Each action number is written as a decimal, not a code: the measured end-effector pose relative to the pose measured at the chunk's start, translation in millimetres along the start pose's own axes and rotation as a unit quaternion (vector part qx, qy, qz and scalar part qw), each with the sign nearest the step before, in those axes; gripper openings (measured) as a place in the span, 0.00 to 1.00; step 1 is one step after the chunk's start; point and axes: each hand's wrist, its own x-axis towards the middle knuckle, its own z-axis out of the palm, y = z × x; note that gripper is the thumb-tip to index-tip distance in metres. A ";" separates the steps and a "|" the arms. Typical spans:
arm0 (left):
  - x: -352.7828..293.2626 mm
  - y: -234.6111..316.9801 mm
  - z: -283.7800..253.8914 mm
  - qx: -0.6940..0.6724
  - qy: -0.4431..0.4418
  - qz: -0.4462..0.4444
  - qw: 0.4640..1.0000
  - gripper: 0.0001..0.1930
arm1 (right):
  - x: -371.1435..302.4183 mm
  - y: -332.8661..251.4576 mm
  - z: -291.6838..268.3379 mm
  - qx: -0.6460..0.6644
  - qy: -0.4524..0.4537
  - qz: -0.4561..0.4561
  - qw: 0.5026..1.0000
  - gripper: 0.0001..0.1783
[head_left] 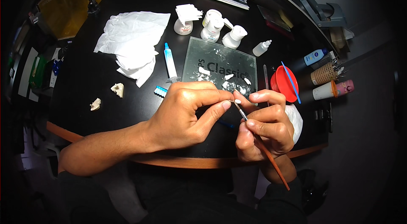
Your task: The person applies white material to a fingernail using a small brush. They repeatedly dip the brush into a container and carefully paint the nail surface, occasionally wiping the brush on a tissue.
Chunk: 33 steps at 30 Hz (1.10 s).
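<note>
Over the near edge of a glass slab (193, 61), my two hands meet. My right hand (269, 126) is closed round a fine paintbrush (268, 156) with a reddish-brown handle and metal ferrule, its tip pointing up and left. My left hand (184, 116) is pinched, thumb against forefinger, right by the brush tip. A tiny white piece (238, 101) shows between the fingertips of both hands; what exactly the left pinch grips is too small to make out. White powder and several white lumps (204, 71) lie on the slab.
White bottles (212, 29) stand behind the slab, a small dropper bottle (262, 48) to their right. A red bowl (282, 84) carries a blue stick (291, 82). Leftward lie a syringe (170, 61), white paper (133, 33), a blue-bristled brush head (161, 91) and two beige dental models (117, 90).
</note>
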 end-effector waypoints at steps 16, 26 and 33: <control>2.4 4.5 -6.4 -0.009 -0.022 -0.014 1.000 0.08 | -0.5 6.4 -3.0 0.203 0.039 0.068 0.976 0.09; 2.9 5.2 -9.9 -0.003 -0.037 -0.027 0.999 0.07 | -1.6 8.7 -3.4 0.143 0.013 0.063 0.988 0.10; 3.1 5.8 -10.7 0.012 -0.049 -0.041 0.998 0.07 | -2.9 8.9 -3.1 0.153 0.017 0.075 0.985 0.09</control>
